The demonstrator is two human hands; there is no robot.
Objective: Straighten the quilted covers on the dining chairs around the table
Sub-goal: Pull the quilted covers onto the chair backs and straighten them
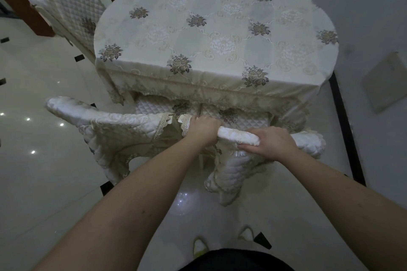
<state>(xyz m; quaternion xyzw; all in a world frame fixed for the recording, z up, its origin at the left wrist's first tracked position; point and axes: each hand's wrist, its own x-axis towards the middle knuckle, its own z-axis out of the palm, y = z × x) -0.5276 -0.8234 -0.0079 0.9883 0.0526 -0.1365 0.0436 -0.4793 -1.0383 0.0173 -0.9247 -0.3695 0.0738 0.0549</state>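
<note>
From the head camera, the person stands behind two chairs pushed in at the near edge of the tabletop [215, 35], which is draped in a cream floral cloth. The left hand [203, 128] curls its fingers over the top left end of the right chair's quilted cover [239, 136]. The right hand [269, 143] grips the same padded top edge further right, thumb underneath. The left chair's cover [110, 125] sits just beside, untouched. Other covered chairs [66, 4] stand at the table's left and far sides, on a glossy tiled floor [33, 182].
</note>
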